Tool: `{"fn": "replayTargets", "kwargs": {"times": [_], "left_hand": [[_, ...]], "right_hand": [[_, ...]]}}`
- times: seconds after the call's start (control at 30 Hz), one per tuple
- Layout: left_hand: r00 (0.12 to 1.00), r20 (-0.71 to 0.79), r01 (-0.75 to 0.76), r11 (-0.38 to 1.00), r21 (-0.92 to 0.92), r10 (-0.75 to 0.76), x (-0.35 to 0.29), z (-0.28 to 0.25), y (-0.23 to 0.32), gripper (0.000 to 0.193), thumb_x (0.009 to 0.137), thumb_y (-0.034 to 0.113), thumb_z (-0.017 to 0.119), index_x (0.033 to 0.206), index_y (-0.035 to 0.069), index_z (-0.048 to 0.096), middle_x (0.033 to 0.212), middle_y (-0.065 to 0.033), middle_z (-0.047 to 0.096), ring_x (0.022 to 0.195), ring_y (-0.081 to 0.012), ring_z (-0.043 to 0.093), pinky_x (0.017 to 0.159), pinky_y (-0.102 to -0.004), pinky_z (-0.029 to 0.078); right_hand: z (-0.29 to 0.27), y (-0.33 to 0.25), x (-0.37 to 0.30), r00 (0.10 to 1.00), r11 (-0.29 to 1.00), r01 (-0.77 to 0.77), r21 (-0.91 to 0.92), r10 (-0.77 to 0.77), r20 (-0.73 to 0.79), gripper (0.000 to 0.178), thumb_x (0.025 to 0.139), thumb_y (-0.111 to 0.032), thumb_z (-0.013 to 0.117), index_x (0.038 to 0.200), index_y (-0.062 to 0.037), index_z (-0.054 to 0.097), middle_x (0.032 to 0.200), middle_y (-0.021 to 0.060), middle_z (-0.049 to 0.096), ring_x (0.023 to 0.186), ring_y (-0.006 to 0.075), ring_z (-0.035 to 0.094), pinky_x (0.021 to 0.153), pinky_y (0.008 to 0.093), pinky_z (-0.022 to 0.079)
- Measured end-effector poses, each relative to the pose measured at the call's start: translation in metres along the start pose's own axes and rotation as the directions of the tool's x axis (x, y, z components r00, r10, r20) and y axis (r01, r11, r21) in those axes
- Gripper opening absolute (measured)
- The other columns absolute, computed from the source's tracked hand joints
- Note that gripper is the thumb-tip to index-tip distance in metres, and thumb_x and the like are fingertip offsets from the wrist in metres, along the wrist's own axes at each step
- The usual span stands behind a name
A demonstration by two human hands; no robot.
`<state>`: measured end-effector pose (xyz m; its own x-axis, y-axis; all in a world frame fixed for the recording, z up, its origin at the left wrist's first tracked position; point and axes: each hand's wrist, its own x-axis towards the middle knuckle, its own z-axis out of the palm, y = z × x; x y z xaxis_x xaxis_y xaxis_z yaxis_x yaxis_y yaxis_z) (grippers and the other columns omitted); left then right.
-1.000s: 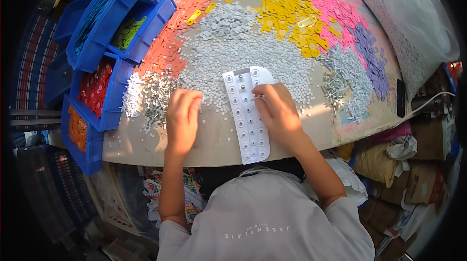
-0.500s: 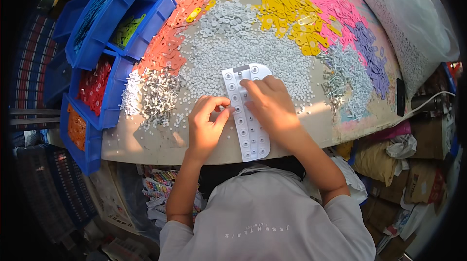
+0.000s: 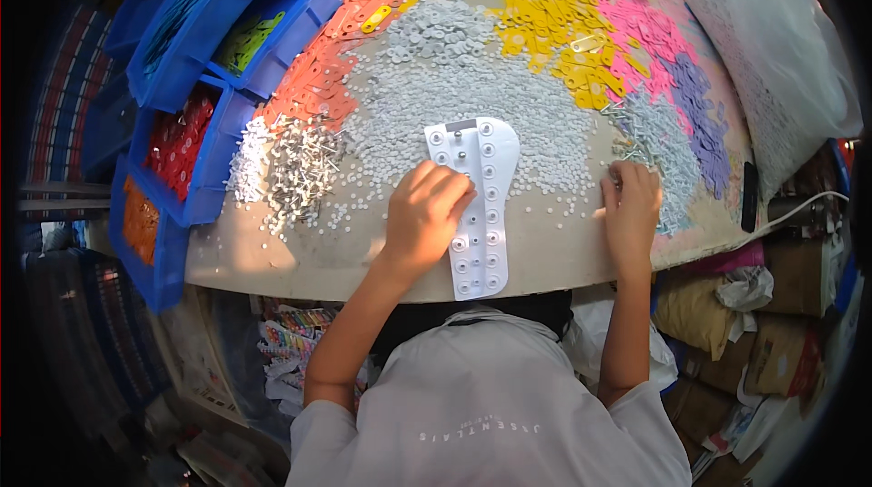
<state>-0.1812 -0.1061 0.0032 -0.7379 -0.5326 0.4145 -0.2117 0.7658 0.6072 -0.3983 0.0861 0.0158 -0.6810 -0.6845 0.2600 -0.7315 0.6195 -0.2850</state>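
Note:
A long white plastic holder [image 3: 509,144] with one rounded end lies on the table in front of me. Rows of round sockets run down it, and small metal pins stand in its middle channel. Over its left side is my left hand [image 3: 425,219], fingers bent together with the tips at the middle channel; whatever they pinch is hidden. My right hand [image 3: 634,210] is apart from the holder, at the near edge of a pile of silver pins [image 3: 658,137]. Its fingers are curled down, and I cannot make out what they hold. Small whitish discs [image 3: 463,92] spread beyond the holder.
Blue bins [image 3: 238,128] with coloured pieces line the left. Shorter metal pins [image 3: 304,169] and white pins [image 3: 247,164] lie near them. Orange [image 3: 318,78], yellow [image 3: 545,19], pink [image 3: 645,33] and purple tabs [image 3: 695,114] ring the discs. A filled clear bag [image 3: 772,51] stands right.
My right hand has left the holder and moved right to the silver pins. My left hand has shifted right, onto the holder. The whole view has shifted slightly.

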Motion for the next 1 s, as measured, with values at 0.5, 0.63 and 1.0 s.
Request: {"fn": "replayTargets", "kwargs": {"times": [0.5, 0.63, 1.0], "left_hand": [[0.977, -0.174, 0.188, 0.875, 0.447, -0.121, 0.003, -0.076, -0.072, 0.005, 0.085, 0.007, 0.070, 0.089, 0.006, 0.066, 0.090, -0.0079, 0.062, 0.091, -0.0293, 0.058, 0.085, -0.0414, 0.044], [0.991, -0.094, 0.125, 0.859, 0.496, -0.090, -0.002, -0.085, -0.100, 0.012, 0.081, 0.003, 0.072, 0.092, 0.007, 0.068, 0.094, -0.0066, 0.058, 0.095, -0.0282, 0.056, 0.088, -0.0416, 0.044], [0.984, -0.134, 0.164, 0.909, 0.382, -0.120, -0.002, -0.082, -0.070, 0.015, 0.088, 0.004, 0.069, 0.103, 0.005, 0.070, 0.090, -0.0075, 0.063, 0.090, -0.0268, 0.060, 0.085, -0.0393, 0.047]], "right_hand": [[0.006, 0.007, -0.003, 0.999, 0.998, -0.042, -0.043, 0.041, -0.014, 0.010, 0.087, -0.006, 0.066, 0.096, -0.0033, 0.061, 0.096, 0.0106, 0.063, 0.096, 0.0319, 0.056, 0.089, 0.0446, 0.042], [0.008, 0.011, -0.005, 0.999, 0.994, -0.033, -0.100, 0.036, 0.022, 0.009, 0.089, -0.007, 0.065, 0.096, -0.0041, 0.060, 0.100, 0.0106, 0.061, 0.099, 0.0319, 0.055, 0.092, 0.0456, 0.041], [0.003, -0.088, -0.030, 0.974, 0.782, 0.133, 0.609, -0.218, 0.067, 0.020, 0.080, 0.009, 0.061, 0.096, -0.0013, 0.065, 0.094, 0.0134, 0.064, 0.091, 0.0333, 0.059, 0.080, 0.0416, 0.048]]}}
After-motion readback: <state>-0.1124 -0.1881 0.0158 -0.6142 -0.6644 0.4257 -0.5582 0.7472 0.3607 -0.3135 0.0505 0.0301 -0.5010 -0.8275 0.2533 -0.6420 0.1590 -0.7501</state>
